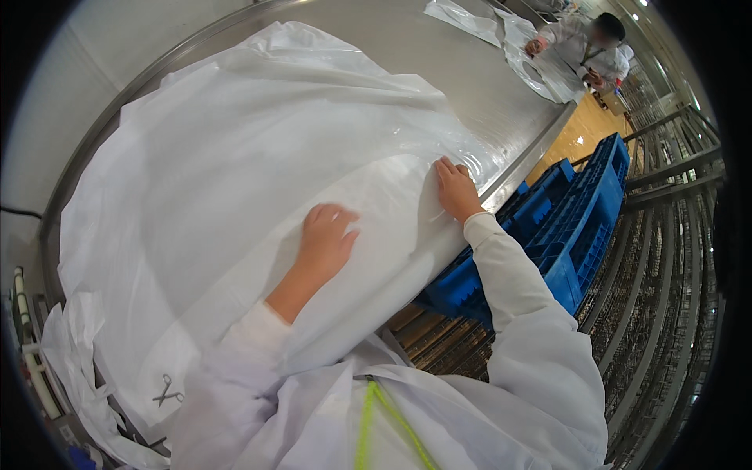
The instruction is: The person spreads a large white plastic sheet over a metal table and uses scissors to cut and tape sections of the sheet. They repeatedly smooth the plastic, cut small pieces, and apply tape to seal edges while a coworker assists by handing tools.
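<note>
Lime-yellow lanyard cord: hangs in a V down the front of the wearer's white long-sleeved coat.
Dark metal scissors: lie crossed on the lower left part of a large, translucent white plastic sheet, close to the left sleeve.
Left hand: palm down over the middle of the sheet, blurred; its fingers are loosely spread and grip nothing, thumb apart. Whether they touch the plastic cannot be told.
Right hand: at the sheet's right side, fingers laid together on the plastic; whether they pinch it cannot be told.
Sheet: spread in broad, wrinkled folds over a grey stainless-steel table with a raised rim, covering most of it and draping over the near edge.
Blue plastic pallets: beside the table on the right, tilted, next to grey metal racks.
Co-worker in a white coat: at the table's far right corner, one hand near crumpled clear plastic.
</note>
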